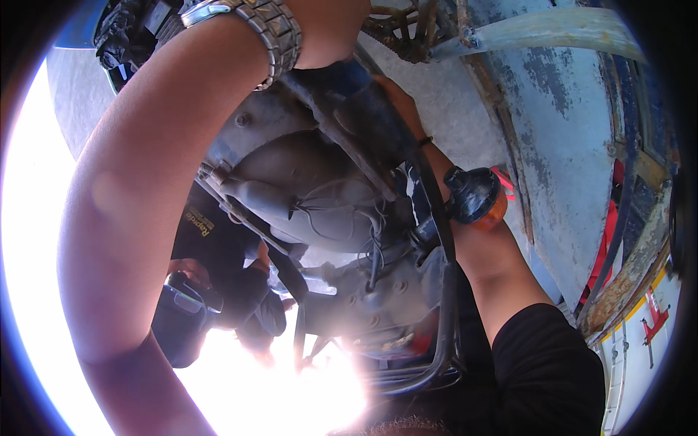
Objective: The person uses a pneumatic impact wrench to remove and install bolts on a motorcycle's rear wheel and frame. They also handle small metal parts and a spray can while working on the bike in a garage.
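A dark, dusty motorcycle rear frame [418, 291] with a grey mudguard [283, 163] fills the middle of the view. Thin wires [374, 218] hang loose in its hollow. From the left my left arm reaches over it, a metal-band watch at the wrist. My left hand [331, 33] is at the top edge, its fingers out of sight. My right arm passes along the frame's right side, close to a turn signal [476, 198] with an orange lens. Beyond it my right hand [398, 102] lies against the frame's far side, fingers hidden behind it.
A co-worker in dark clothes [218, 236] is at the left, a hand [190, 272] on a dark device. A worn, paint-chipped metal panel [560, 123] stands at the right. A pale curved bar [552, 33] crosses the upper right. Strong glare washes out the lower left.
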A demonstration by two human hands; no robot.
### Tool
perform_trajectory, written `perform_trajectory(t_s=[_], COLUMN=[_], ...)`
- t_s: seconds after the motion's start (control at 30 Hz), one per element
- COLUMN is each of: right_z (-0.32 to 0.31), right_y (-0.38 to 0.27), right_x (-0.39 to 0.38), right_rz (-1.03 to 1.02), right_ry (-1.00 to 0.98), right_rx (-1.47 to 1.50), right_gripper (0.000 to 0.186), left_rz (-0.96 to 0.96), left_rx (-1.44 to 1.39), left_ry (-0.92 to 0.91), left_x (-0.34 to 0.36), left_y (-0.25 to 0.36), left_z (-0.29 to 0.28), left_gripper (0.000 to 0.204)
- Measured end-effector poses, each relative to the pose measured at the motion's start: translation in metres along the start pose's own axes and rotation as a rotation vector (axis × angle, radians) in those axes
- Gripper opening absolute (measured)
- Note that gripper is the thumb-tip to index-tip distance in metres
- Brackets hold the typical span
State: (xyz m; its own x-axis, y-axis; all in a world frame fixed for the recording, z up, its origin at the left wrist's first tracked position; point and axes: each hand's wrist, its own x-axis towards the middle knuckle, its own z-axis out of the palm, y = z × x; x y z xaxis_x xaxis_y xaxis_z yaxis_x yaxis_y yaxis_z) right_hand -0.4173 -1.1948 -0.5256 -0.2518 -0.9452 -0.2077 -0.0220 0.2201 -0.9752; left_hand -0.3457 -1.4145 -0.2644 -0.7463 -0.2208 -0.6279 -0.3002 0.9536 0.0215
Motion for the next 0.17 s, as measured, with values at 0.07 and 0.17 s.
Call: perform_trajectory(t_s=[0.07,0.17], right_z=[0.0005,0.0001], right_y=[0.0029,0.0058], right_x=[-0.0017,-0.0046], right_rz=[0.054,0.093], right_ry=[-0.018,-0.023], right_rx=[0.073,0.062], right_gripper=[0.054,0.052], left_rz=[0.119,0.369], left_rx=[0.033,0.241], left_ry=[0.099,0.021], left_x=[-0.0034,0.0037], left_y=[0.0004,-0.009], left_z=[0.0019,0.0011], left_gripper=[0.022,0.029])
